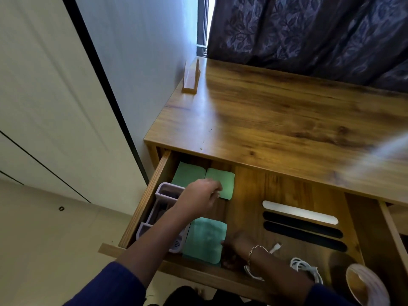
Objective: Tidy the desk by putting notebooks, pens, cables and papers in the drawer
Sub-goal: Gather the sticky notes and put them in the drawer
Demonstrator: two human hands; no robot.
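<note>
1. The drawer (145, 202) is pulled open under the table (276, 120), and both our hands are inside it.
2. Our left hand (201, 193) is over the far green papers (225, 182), with its fingers bent down on them. We cannot tell if it grips them or only touches them.
3. Our right hand (234, 246) is in shadow at the right edge of the near green notebook (205, 237). We cannot tell if it holds the notebook.
4. A purple tray (167, 186) sits at the left of the drawer, just beside the notebook. A white cable (304, 266) lies by our right wrist. A roll of tape (366, 283) is at the near right.
5. We think we are setting the papers and the notebook straight.
6. The papers could bend or crumple if we push them hard toward the far wall.
7. The notebook could ride up on the tray, and then the drawer might jam.
8. Our right wrist could drag the cable and tangle it.
</note>
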